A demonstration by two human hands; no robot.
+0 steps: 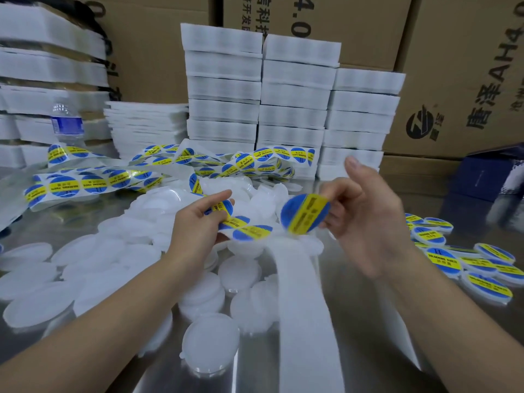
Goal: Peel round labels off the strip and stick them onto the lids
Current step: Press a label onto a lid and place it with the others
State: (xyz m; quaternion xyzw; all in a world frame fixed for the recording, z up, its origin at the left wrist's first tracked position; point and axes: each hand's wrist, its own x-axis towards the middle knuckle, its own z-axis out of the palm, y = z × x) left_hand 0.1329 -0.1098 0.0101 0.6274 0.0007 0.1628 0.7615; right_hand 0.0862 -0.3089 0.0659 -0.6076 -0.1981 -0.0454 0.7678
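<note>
Label free of strip, not yet on a lid.

Round label (304, 213) pinched at its edge by right hand (365, 222), face toward the person, yellow band slanting. Left hand (195, 225) grips strip (249, 232) just beside it. Bare lids (241, 268) lie below, between both hands; right hand nearer. Labelled lids (442, 259) sit outside the right hand.

Left hand (198, 222) showing bare. Right hand (365, 219) showing bare too. Left forearm (113, 307) running bare from wrist to frame edge; right forearm (453, 321) doing same. Fingers (215, 198) looking slender, knuckle creases showing faintly. Thumbnail (352, 163) on right hand showing short, trimmed, plain, catching slight sheen. Wide-angle lens stretching both forearms broader toward lower corners. Tendon lines standing out on back of right hand. Finer skin detail blurring.
</note>
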